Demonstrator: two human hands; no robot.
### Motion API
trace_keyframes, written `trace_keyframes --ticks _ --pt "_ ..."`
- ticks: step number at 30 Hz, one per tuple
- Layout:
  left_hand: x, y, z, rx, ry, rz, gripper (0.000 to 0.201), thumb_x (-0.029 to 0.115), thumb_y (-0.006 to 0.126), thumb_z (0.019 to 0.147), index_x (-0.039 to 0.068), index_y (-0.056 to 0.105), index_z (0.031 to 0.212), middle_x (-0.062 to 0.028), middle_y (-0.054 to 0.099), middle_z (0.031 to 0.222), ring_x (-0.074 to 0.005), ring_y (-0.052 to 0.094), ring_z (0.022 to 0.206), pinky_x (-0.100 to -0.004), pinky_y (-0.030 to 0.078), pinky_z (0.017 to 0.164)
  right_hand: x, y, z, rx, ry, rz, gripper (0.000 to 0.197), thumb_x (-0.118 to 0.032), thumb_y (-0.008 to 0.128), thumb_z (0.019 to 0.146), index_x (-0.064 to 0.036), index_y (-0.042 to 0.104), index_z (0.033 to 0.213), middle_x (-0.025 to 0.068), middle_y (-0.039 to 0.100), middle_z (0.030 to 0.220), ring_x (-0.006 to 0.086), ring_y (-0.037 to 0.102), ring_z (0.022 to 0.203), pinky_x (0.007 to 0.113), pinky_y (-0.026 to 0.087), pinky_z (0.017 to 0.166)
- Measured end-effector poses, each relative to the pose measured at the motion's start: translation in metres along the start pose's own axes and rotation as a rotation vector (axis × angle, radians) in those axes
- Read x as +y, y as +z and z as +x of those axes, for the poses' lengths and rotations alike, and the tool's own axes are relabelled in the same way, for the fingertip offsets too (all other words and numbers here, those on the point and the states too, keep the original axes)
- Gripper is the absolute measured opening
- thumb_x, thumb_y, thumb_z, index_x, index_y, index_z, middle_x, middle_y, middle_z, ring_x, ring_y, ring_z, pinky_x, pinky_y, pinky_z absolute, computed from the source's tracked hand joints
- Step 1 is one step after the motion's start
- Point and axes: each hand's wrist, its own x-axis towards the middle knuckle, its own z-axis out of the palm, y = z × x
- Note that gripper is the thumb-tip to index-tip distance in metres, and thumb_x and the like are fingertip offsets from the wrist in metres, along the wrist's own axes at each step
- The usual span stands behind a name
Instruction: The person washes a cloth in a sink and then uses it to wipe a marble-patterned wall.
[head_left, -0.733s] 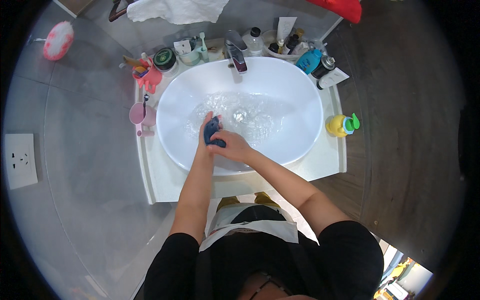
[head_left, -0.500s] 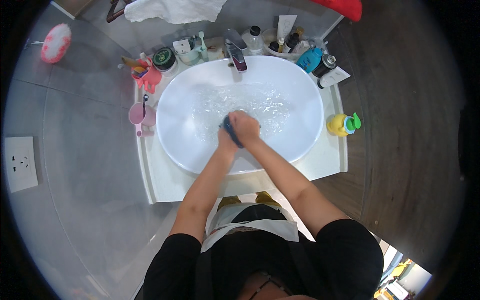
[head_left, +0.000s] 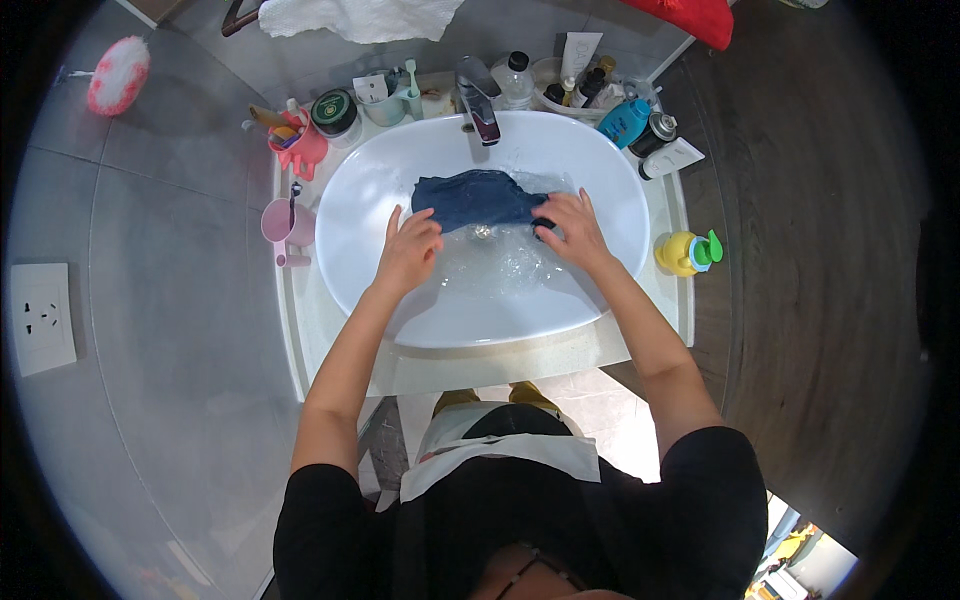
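A dark blue cloth, wet and spread out sideways, lies in the shallow water of the white oval washbasin. At its lower left corner is my left hand, fingers apart, with the fingertips just at the cloth's edge. My right hand has thumb and fingers curled about the cloth's right end, where a dark bit shows between them. Behind the cloth stands the dark, shiny faucet. Below the cloth the metal drain shows through the rippling water.
Along the left rim stand a pink mug, a coral cup with brushes, and a green-lidded jar. Right of the basin are a blue bottle, a white tube and a yellow pump bottle.
My hands were together, squeezing the bunched cloth over the near part of the basin. Now they are apart, and the cloth lies spread farther back in the water.
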Motion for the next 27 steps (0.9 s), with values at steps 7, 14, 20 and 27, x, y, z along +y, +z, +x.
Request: trace_keyframes --ticks 7,14,20,27 --pt "-0.007 0.032 -0.008 -0.096 -0.223 -0.026 0.026 0.011 0.066 0.073 0.011 0.062 0.098 -0.0106 0.061 0.106 -0.0321 0.051 0.114 -0.0504 0.031 0.105 0.028 0.044 -0.02 -0.123 0.248 -0.028 0.027 -0.024 0.065 0.081 -0.0153 0.065 0.107 0.0089 0.061 0.111 0.0268 0.053 0.112 0.054 0.029 0.105" --pt "-0.008 0.07 -0.013 -0.504 -0.357 0.201 0.078 0.027 0.07 0.078 0.019 0.03 0.145 -0.0119 0.03 0.149 -0.0298 0.025 0.139 -0.05 0.03 0.106 -0.011 0.097 -0.008 -0.484 0.237 -0.311 0.082 -0.039 0.069 0.078 -0.0297 0.024 0.147 0.0109 0.021 0.153 0.0305 0.02 0.141 0.054 0.023 0.11" --pt "-0.021 0.076 -0.036 -0.424 -0.248 0.251 0.051 0.017 0.061 0.084 0.016 0.049 0.133 -0.0069 0.046 0.138 -0.0247 0.041 0.128 -0.0424 0.037 0.101 0.015 0.104 -0.026 -0.445 0.122 -0.36 0.065 -0.02 0.061 0.083 -0.0291 0.036 0.142 0.0081 0.027 0.152 0.0309 0.03 0.137 0.05 0.028 0.108" --pt "-0.02 0.016 -0.015 -0.156 -0.657 -0.376 0.022 0.01 0.059 0.087 0.006 0.066 0.106 -0.0057 0.068 0.091 -0.02 0.064 0.08 -0.0326 0.049 0.071 0.009 0.031 -0.006 -0.286 0.418 0.313 0.039 -0.004 0.057 0.083 -0.0132 0.06 0.12 0.0096 0.064 0.116 0.0274 0.06 0.106 0.036 0.048 0.09"
